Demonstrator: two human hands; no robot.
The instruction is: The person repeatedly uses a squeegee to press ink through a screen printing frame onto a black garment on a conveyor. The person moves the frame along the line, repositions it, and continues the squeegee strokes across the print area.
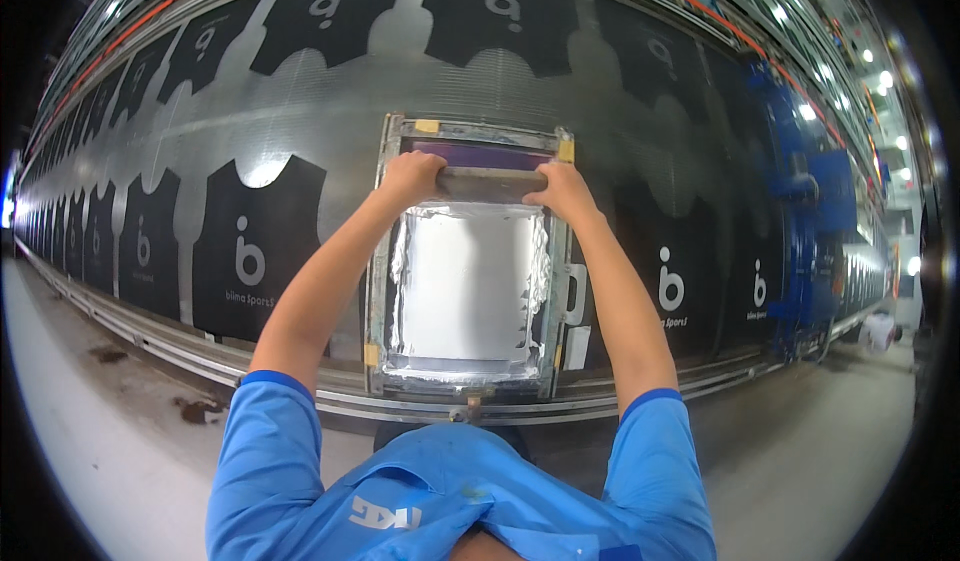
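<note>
A squeegee (488, 185) lies crosswise near the far end of a screen-printing frame (553, 361). My left hand (413, 178) is closed round its left end, and my right hand (565, 191) grips the right end. White ink (465, 281) covers most of the screen on the near side of the squeegee, with thick smears along the edges. Beyond the blade a strip of purple mesh (470, 155) shows. The frame rests on a long metal table, among cut black fabric pieces. What lies under the screen is hidden.
Black garment panels with white prints line the table's near side, such as the printed panel (262, 246) at left. More printed panels (500, 16) lie along the far side. A blue machine (810, 181) spans the table at right. A metal rail (330, 381) runs along the near edge.
</note>
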